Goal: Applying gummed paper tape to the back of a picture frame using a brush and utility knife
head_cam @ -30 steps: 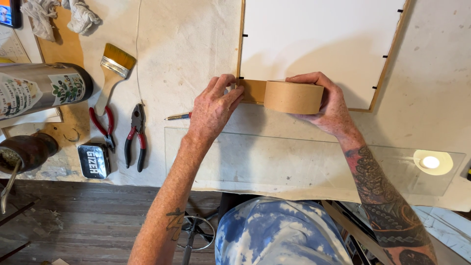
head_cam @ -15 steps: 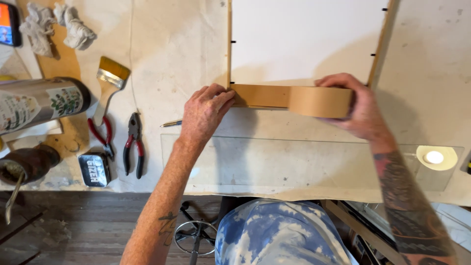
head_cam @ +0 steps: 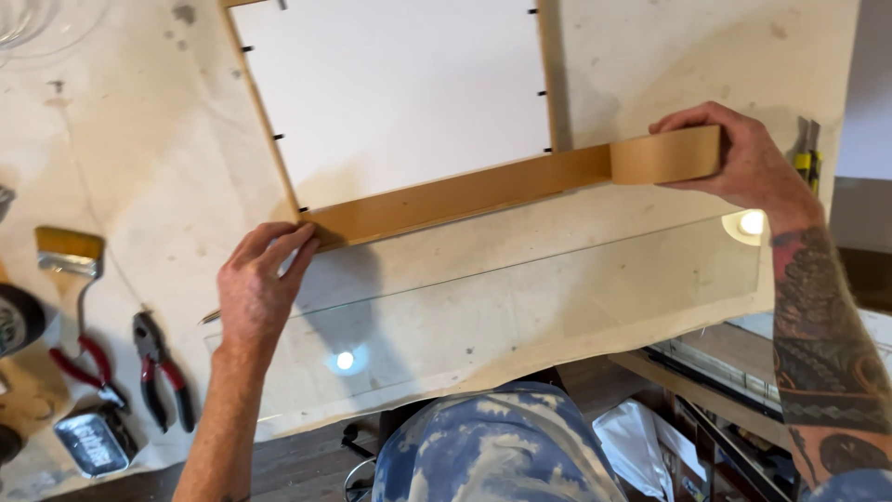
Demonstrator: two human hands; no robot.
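My right hand point(head_cam: 743, 163) grips a roll of brown paper tape point(head_cam: 664, 155) at the right. A long strip of the tape point(head_cam: 455, 197) runs from the roll leftward along the near edge of a white board in a thin wooden frame point(head_cam: 400, 88). At the frame's near-left corner, the fingers of my left hand point(head_cam: 260, 279) press the strip's free end down. A clear glass pane point(head_cam: 520, 307) lies on the cloth-covered table just in front of the frame.
At the left lie a flat paintbrush point(head_cam: 67, 256), red-handled cutters point(head_cam: 84, 363), dark pliers point(head_cam: 163, 376) and a small metal tin point(head_cam: 91, 444). A pencil tip point(head_cam: 208, 317) shows by my left wrist. A round light point(head_cam: 751, 223) sits near the right edge.
My right hand has drawn the roll far to the right, unrolling a long strip along the frame's near edge. My left hand stays on the strip's end at the corner.
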